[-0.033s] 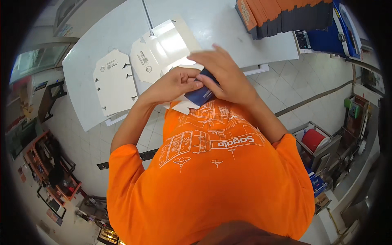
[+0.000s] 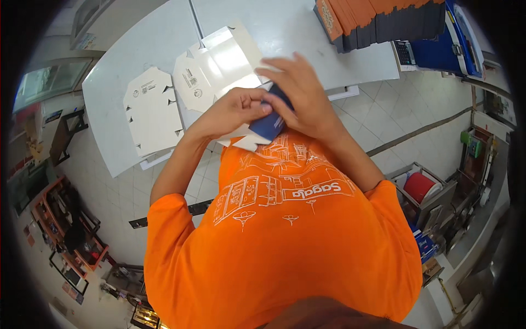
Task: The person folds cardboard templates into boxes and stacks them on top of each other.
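A small blue and white cardboard box [image 2: 267, 127], partly folded, is held up close to my orange shirt. My left hand [image 2: 236, 113] pinches its left side between thumb and curled fingers. From the right, my right hand [image 2: 306, 97] holds the upper part of the blue panel, its thumb against the face and its other fingers stretched and blurred. White flaps stick out beneath the blue panel near the shirt. The hands hide much of the box. Beyond them, a flat white box blank [image 2: 194, 82] and a shiny white sheet [image 2: 223, 59] lie on the table.
Another white box blank [image 2: 153, 112] lies on the left part of the pale table [image 2: 107, 104]. At the far right stand stacked orange and dark cartons [image 2: 359, 24], beside a calculator [image 2: 404, 54] and a blue binder [image 2: 438, 55]. A metal cart [image 2: 427, 189] with a red roll stands at right.
My right hand has shifted slightly up, its fingers opening a little from the blue panel. The box has tilted slightly, and its white flaps sit a little differently. My left hand keeps its pinch.
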`<action>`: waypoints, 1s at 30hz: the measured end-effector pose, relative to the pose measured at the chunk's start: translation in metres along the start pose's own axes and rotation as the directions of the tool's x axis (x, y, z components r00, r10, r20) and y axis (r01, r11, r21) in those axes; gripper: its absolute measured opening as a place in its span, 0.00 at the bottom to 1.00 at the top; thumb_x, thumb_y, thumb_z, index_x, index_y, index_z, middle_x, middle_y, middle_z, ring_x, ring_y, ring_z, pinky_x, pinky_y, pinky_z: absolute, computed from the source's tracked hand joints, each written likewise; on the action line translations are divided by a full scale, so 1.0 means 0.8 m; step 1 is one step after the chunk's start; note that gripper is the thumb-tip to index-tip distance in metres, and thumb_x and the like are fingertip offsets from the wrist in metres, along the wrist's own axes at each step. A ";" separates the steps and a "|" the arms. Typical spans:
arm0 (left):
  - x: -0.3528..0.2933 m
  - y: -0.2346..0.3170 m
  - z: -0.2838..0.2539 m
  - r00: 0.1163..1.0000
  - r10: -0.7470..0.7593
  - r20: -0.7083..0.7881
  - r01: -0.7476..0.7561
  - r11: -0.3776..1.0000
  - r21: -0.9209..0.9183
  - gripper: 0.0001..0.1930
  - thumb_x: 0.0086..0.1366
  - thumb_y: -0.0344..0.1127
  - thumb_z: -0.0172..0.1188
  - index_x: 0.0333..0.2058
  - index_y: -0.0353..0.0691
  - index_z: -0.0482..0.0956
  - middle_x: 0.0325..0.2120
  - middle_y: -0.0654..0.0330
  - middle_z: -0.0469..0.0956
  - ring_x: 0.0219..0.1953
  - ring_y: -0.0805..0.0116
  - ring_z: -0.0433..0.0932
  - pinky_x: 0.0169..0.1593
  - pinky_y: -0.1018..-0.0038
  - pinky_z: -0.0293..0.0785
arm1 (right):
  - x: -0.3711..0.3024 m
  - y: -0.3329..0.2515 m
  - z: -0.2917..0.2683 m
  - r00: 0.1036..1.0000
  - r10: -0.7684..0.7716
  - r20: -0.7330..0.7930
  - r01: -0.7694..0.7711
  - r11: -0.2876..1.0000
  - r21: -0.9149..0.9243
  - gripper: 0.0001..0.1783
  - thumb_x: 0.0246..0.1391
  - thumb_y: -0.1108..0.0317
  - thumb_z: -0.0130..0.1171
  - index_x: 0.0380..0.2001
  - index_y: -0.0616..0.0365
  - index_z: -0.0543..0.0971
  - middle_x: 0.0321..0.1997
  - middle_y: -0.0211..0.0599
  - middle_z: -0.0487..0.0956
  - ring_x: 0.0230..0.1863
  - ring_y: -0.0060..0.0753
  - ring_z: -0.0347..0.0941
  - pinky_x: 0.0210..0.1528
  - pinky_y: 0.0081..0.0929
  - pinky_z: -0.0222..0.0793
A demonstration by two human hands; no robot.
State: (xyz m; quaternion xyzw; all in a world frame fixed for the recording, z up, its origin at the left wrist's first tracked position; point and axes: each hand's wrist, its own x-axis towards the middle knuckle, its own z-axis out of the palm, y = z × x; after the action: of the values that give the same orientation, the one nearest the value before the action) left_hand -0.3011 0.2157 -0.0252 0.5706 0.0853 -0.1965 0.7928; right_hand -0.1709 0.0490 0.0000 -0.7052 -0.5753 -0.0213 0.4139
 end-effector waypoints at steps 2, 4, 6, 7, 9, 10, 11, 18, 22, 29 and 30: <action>0.011 0.004 0.011 0.984 0.056 -0.168 -0.097 0.964 -0.248 0.17 0.74 0.33 0.56 0.56 0.29 0.73 0.42 0.57 0.84 0.40 0.73 0.84 0.48 0.77 0.81 | -0.009 0.011 -0.012 0.999 -0.023 -0.049 0.022 0.999 -0.025 0.15 0.52 0.72 0.64 0.45 0.55 0.81 0.49 0.39 0.80 0.52 0.48 0.74 0.58 0.44 0.65; 0.022 0.003 0.011 0.914 0.150 -0.378 -0.351 0.760 -0.547 0.17 0.76 0.32 0.53 0.59 0.33 0.68 0.49 0.54 0.81 0.45 0.65 0.85 0.53 0.68 0.84 | -0.021 0.019 -0.028 0.999 -0.041 -0.021 0.043 0.995 0.088 0.25 0.46 0.71 0.71 0.51 0.53 0.80 0.56 0.40 0.76 0.57 0.51 0.72 0.60 0.46 0.69; 0.033 -0.008 0.033 0.865 0.193 -0.464 -0.466 0.651 -0.599 0.16 0.76 0.32 0.52 0.58 0.34 0.69 0.49 0.54 0.81 0.46 0.66 0.85 0.53 0.69 0.83 | -0.028 0.011 -0.030 0.999 -0.049 0.012 0.048 0.997 0.052 0.28 0.45 0.68 0.73 0.52 0.53 0.79 0.58 0.41 0.75 0.58 0.52 0.71 0.60 0.45 0.69; 0.041 -0.006 0.052 0.808 0.220 -0.546 -0.569 0.530 -0.628 0.15 0.76 0.32 0.51 0.57 0.34 0.70 0.48 0.55 0.81 0.47 0.66 0.84 0.53 0.70 0.83 | -0.028 0.011 -0.030 0.998 -0.052 0.039 0.052 0.999 0.016 0.30 0.44 0.66 0.75 0.53 0.53 0.79 0.60 0.43 0.73 0.59 0.53 0.71 0.60 0.44 0.70; 0.055 0.005 0.091 0.756 0.197 -0.624 -0.624 0.503 -0.598 0.14 0.77 0.33 0.51 0.56 0.35 0.71 0.49 0.55 0.81 0.49 0.67 0.83 0.52 0.71 0.83 | -0.033 0.022 -0.029 0.997 -0.075 0.001 0.075 0.997 0.006 0.34 0.42 0.61 0.76 0.54 0.55 0.78 0.59 0.43 0.73 0.59 0.54 0.71 0.60 0.43 0.71; 0.060 0.012 0.110 0.706 0.193 -0.681 -0.675 0.474 -0.565 0.13 0.77 0.33 0.51 0.54 0.35 0.72 0.47 0.55 0.81 0.47 0.68 0.83 0.52 0.72 0.83 | -0.035 0.026 -0.029 0.996 -0.055 -0.065 0.059 0.997 0.058 0.33 0.44 0.63 0.75 0.56 0.56 0.78 0.61 0.44 0.73 0.60 0.56 0.70 0.60 0.43 0.71; 0.065 0.015 0.122 0.651 0.187 -0.736 -0.724 0.445 -0.527 0.11 0.76 0.33 0.52 0.52 0.35 0.73 0.45 0.56 0.81 0.45 0.70 0.83 0.51 0.73 0.83 | -0.036 0.028 -0.031 0.991 -0.032 -0.129 0.047 0.992 0.114 0.33 0.45 0.65 0.74 0.57 0.57 0.77 0.62 0.46 0.72 0.61 0.57 0.70 0.61 0.43 0.71; 0.095 0.022 0.156 0.483 0.333 -0.810 -0.821 0.495 -0.285 0.12 0.78 0.38 0.49 0.46 0.34 0.75 0.40 0.55 0.82 0.41 0.69 0.82 0.45 0.72 0.82 | -0.027 0.067 -0.101 0.966 -0.236 0.102 0.216 0.960 0.177 0.30 0.50 0.74 0.69 0.58 0.61 0.76 0.69 0.57 0.67 0.66 0.59 0.69 0.64 0.45 0.70; 0.135 0.023 0.237 0.397 0.295 -0.869 -0.854 0.466 -0.232 0.16 0.79 0.42 0.48 0.45 0.33 0.75 0.39 0.56 0.81 0.42 0.68 0.81 0.51 0.68 0.78 | -0.041 0.100 -0.137 0.952 -0.307 0.021 0.297 0.935 0.192 0.27 0.46 0.76 0.70 0.53 0.60 0.80 0.70 0.56 0.67 0.65 0.62 0.69 0.63 0.44 0.71; 0.176 0.026 0.280 -0.250 0.610 -0.752 -0.647 0.473 0.599 0.18 0.76 0.40 0.55 0.52 0.28 0.75 0.45 0.51 0.81 0.44 0.63 0.81 0.49 0.65 0.79 | -0.005 0.107 -0.199 0.869 -0.450 -0.207 0.495 0.779 0.384 0.21 0.38 0.74 0.75 0.40 0.55 0.81 0.56 0.46 0.74 0.56 0.50 0.72 0.56 0.40 0.73; 0.164 0.023 0.267 -0.308 0.648 -0.696 -0.430 0.558 0.710 0.18 0.74 0.39 0.58 0.52 0.28 0.76 0.44 0.53 0.82 0.43 0.64 0.81 0.48 0.66 0.79 | 0.011 0.106 -0.217 0.819 -0.534 -0.210 0.573 0.750 0.331 0.24 0.41 0.70 0.73 0.46 0.50 0.81 0.55 0.45 0.74 0.53 0.49 0.73 0.54 0.40 0.72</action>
State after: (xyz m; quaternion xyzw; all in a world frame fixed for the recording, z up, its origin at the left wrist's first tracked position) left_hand -0.1932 -0.0081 0.0149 0.5674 0.2951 0.6239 0.4492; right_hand -0.0203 -0.0495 0.0712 -0.4070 -0.7291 -0.0671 0.5461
